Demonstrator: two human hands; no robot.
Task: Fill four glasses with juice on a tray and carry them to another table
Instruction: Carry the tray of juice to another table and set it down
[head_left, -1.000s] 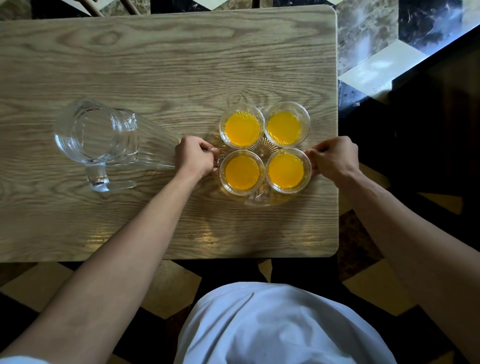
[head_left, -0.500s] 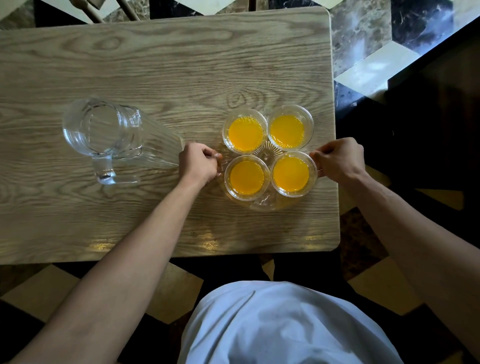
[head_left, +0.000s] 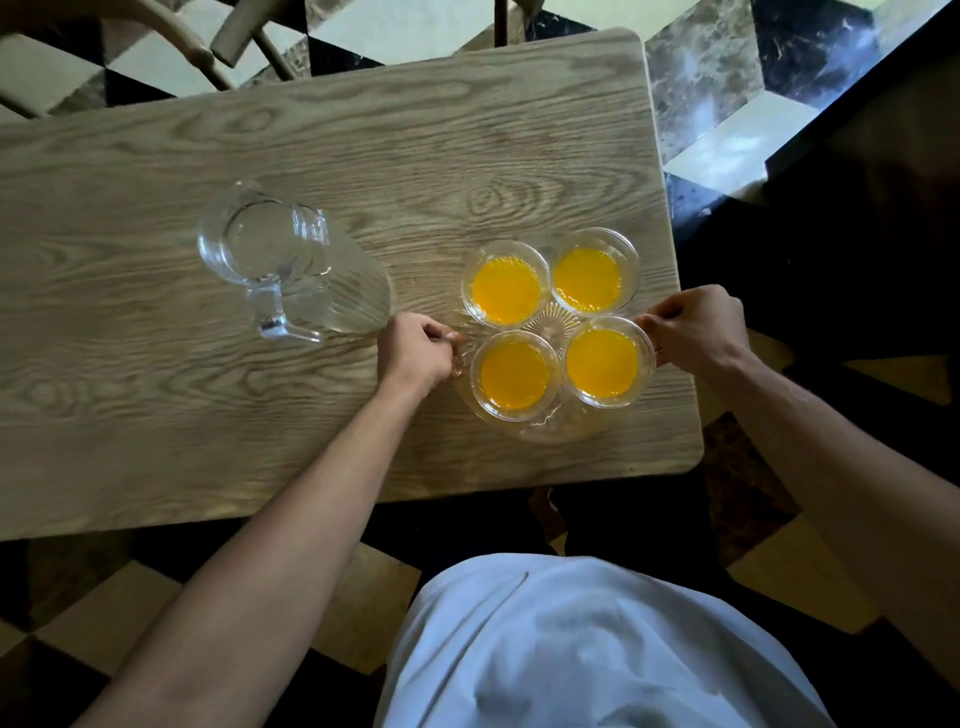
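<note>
A dining room: wooden table (head_left: 260, 389), chair (head_left: 171, 41), checkered marble floor (head_left: 727, 78)

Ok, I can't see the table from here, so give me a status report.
Left hand and right hand shut on tray edges. Four glasses full. Empty jug left of tray, clear of it.

The juice (head_left: 506, 291) in my four glasses is bright yellow-orange. The glasses, the tray (head_left: 550, 325) with its ribbed sunburst centre and the jug (head_left: 280, 260) are all clear. The table (head_left: 156, 364) is pale wood with wavy grain and knots. The floor (head_left: 727, 135) has dark marbled, white and tan diamond tiles. My shirt (head_left: 571, 649) is white.
</note>
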